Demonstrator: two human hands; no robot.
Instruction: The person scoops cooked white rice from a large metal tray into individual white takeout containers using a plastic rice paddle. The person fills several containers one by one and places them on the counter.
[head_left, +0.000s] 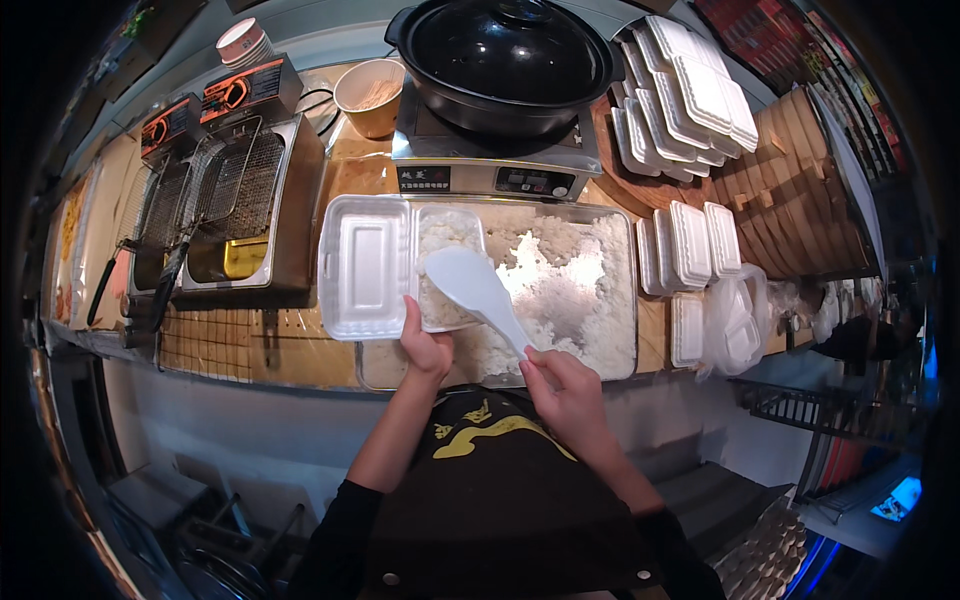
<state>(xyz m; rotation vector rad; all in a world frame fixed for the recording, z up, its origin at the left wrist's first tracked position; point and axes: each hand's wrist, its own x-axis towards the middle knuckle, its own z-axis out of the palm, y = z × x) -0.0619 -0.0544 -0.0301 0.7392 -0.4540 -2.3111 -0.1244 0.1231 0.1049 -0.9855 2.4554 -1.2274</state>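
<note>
My right hand (566, 390) grips the handle of a white rice paddle (469, 281). Its broad head lies over the white rice (448, 229) in one half of an opened white foam takeaway box (367, 262). That box is supported by my left hand (427, 341) at its near edge, thumb up against the side. The lid half, on the left, holds nothing. Beneath and to the right of the box is a shallow metal tray (632, 300) of cooked rice (615, 330), with bare shiny metal showing in its middle.
A black lidded pot (510, 60) sits on an induction cooker (487, 176) beyond the tray. At left stands a deep fryer (300, 217) with wire baskets; a paper tub of sticks (371, 112) is behind. Stacked foam boxes (690, 97) and closed ones (690, 244) are at right.
</note>
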